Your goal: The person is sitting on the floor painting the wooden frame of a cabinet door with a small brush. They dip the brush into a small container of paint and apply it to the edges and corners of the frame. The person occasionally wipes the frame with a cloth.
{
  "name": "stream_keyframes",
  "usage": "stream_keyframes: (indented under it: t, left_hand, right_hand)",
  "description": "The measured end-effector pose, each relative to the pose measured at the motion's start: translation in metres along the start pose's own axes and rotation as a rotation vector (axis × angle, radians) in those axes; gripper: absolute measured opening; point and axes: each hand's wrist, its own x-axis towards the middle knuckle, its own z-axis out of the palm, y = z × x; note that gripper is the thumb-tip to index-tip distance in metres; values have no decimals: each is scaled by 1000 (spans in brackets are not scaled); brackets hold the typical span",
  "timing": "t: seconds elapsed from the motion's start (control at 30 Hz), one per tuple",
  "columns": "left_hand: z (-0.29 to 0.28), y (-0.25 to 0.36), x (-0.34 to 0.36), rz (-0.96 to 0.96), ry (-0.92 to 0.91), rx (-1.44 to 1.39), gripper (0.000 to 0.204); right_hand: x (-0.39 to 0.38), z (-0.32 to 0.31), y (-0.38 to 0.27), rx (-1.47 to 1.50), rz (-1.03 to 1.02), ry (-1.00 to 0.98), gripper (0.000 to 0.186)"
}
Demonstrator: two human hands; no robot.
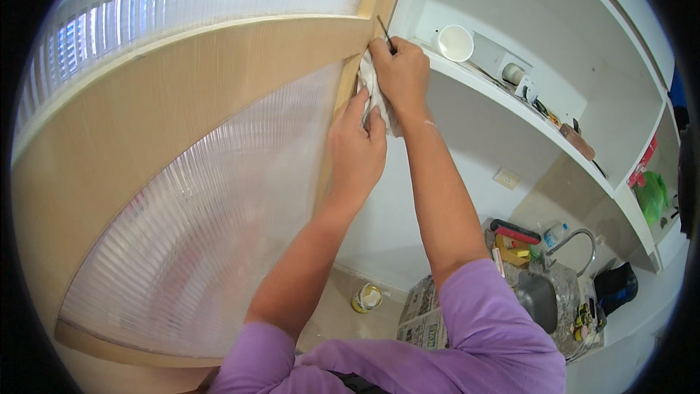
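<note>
My right hand [401, 73] is closed on a crumpled white cloth [370, 73] and a thin dark tool [383, 29], at the upright edge of a wooden frame [345, 85] beside a white cabinet. My left hand [361, 142] is just below, its fingers curled on the same cloth. The frame has a curved wooden crossband [146, 80] and ribbed translucent panels [211, 226] above and below it, to the left of my hands.
A white open shelf [525, 29] at right holds a white cup [455, 43] and small items. Below are a cluttered counter with a sink [537, 300], a curved faucet [587, 241], a red-and-black tool [515, 230] and newspapers [423, 310]. A bucket [367, 297] stands on the floor.
</note>
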Motion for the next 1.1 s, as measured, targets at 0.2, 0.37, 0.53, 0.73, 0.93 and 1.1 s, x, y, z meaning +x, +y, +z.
stream_keyframes:
  t: [0.2,0.37,0.53,0.73,0.93,1.1]
  left_hand:
    - [-3,-14,-18,-23,-4,-34,39]
    - [3,-6,1,21,4,-17,38]
    - [3,-5,-10,-52,-25,-64,38]
    - [-9,-8,-10,34,-15,-50,37]
    - [-12,-14,-13,54,-15,27,38]
    - [-15,10,5,4,-26,-39,37]
  right_hand:
    - [-17,8,10,-18,-2,-40,44]
    - [-3,-4,-3,-29,-11,-27,43]
    - [-6,0,-4,-74,20,-43,43]
    - [-15,-1,-2,-79,44,-41,43]
    - [-22,8,4,-43,2,-47,43]
    - [6,0,-2,-133,-89,35,43]
